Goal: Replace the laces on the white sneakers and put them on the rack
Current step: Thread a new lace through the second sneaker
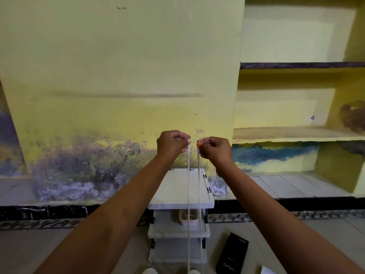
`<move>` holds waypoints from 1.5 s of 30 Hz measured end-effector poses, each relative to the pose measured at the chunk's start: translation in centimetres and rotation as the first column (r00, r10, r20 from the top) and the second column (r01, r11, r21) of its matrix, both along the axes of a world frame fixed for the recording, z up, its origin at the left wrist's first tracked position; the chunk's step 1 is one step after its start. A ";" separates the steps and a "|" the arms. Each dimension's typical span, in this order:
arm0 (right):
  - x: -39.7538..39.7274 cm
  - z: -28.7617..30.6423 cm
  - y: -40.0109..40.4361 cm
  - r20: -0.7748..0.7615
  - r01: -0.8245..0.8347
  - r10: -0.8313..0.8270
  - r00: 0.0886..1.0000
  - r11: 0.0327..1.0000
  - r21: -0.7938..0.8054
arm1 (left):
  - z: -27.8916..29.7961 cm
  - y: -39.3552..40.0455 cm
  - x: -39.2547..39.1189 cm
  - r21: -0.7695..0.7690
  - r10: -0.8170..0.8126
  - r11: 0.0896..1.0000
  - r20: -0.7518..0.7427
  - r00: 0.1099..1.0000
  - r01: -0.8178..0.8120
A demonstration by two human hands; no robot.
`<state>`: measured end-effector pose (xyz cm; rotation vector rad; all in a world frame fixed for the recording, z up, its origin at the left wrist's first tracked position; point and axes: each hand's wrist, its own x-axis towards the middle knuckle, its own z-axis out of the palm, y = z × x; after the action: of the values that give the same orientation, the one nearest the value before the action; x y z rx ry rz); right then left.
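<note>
I judge lacing is underway: my left hand [172,144] and right hand [214,148] each pinch a lace [189,194] end, raised at 12 o'clock; next, tighten evenly.

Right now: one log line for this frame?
left hand: pinches lace end | right hand: pinches other end | white lace: raised, both strands hanging | rack: top shelf bare

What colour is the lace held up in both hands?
White, seen in the head view: the lace.

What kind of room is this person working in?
Probably a room in a home, maybe by an entrance: a small shoe rack stands against a stained yellow wall, with built-in shelves alongside and a tiled floor.
</note>
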<state>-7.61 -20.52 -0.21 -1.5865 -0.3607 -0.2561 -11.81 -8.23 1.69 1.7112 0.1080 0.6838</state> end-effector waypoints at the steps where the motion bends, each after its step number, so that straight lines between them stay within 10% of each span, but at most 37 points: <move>1: 0.1 0.2 0.0 0.033 0.015 -0.014 0.999 0.999 -0.029 | 0.0 -0.1 0.0 0.007 -0.002 1.000 0.002 1.000 0.002; 32: 0.7 2.3 -0.4 0.126 -0.009 0.020 0.992 0.996 -0.091 | -0.3 -0.6 0.2 0.012 -0.068 0.998 0.021 0.997 0.068; 38: 1.3 -3.6 -0.6 -0.161 -0.065 0.058 0.985 0.997 -0.039 | -5.2 0.0 1.1 -0.067 -0.105 0.993 -0.160 0.981 0.095; 45: 2.5 -17.9 -3.4 -0.232 0.041 -0.139 0.963 0.923 -0.382 | -18.8 1.1 1.5 0.003 -0.044 0.999 -0.434 0.900 0.050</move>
<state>-5.07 -23.93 -18.16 -1.9919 -0.1381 -0.0501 -10.27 -7.09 -17.12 1.8501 0.3735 0.2556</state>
